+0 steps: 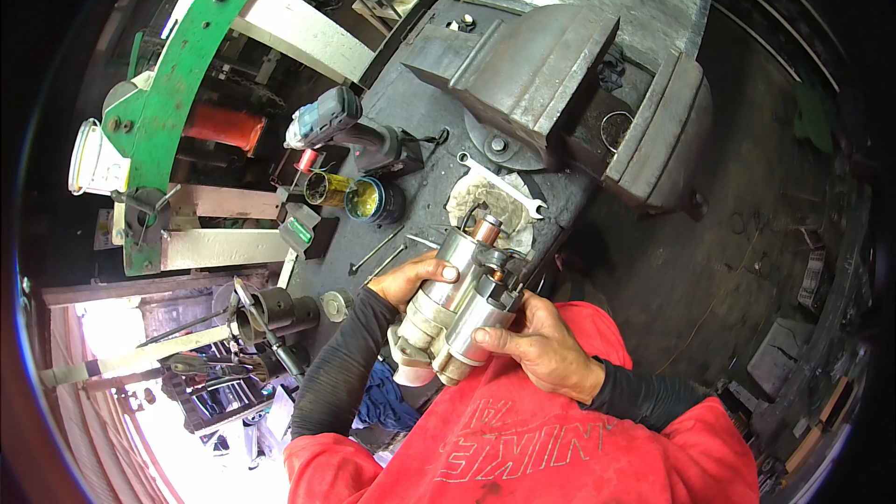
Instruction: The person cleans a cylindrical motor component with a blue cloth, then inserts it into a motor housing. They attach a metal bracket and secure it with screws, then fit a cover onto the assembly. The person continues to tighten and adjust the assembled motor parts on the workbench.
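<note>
I hold a silver starter motor (431, 310) between both hands in front of my chest. A smaller cylinder, the solenoid (476, 329), sits along its side, and copper-coloured parts show at the upper end. My left hand (415, 280) wraps its left side, with the thumb on the large cylinder. On the other side, my right hand (546, 345) grips the solenoid, its thumb lying across the metal. Just beyond the motor, a combination spanner (504, 183) rests on a dirty pale rag (474, 194) on the workbench (425, 163).
A large bench vise (532, 75) stands on the far right part of the bench. Left of the rag are a cordless power tool (350, 126), a blue tin of yellow grease (373, 203), a yellow tin (327, 189) and thin rods (378, 250). A green metal frame (191, 75) rises at left.
</note>
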The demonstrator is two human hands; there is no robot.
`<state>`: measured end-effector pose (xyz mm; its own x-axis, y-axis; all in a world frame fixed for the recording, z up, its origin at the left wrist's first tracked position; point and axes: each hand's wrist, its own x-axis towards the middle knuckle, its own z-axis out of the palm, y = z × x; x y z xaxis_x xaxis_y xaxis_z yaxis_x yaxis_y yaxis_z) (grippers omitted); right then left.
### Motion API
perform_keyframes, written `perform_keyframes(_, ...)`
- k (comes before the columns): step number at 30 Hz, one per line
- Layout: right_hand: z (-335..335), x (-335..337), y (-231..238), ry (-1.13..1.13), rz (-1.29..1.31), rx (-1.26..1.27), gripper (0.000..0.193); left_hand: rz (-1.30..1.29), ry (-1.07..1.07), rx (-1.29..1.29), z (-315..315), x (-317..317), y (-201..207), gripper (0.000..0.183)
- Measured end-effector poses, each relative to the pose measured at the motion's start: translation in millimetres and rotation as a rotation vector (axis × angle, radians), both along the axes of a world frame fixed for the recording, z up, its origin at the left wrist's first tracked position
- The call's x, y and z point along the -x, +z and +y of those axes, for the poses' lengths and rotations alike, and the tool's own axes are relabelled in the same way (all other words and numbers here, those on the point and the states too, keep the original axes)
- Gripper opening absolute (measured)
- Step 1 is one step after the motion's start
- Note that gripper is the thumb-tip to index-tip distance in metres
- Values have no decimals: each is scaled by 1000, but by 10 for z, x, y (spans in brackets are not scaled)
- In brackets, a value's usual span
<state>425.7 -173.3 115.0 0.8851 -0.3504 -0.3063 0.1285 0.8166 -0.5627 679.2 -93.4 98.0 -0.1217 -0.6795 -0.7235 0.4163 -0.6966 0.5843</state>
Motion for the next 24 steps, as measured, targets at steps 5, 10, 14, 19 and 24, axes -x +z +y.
perform_keyframes(5, -4, 4, 54, 8, 20, -4, 53, 45, 22, 22, 41, 40, -29, 71)
perform_keyframes(10, -25, 40, 149, 28, 34, -15, 46, 53, 112, -60, 98, 153, 4, 59)
perform_keyframes(14, -57, 102, 223, 98, 82, -114, 44, 74, 125, -141, 132, 268, 4, 53)
perform_keyframes(19, -108, 184, 265, 165, 127, -135, 44, 155, 79, -71, 162, 361, -57, 65)
perform_keyframes(24, -114, 234, 247, 195, 135, -131, 50, 220, 58, 45, 195, 422, -139, 69)
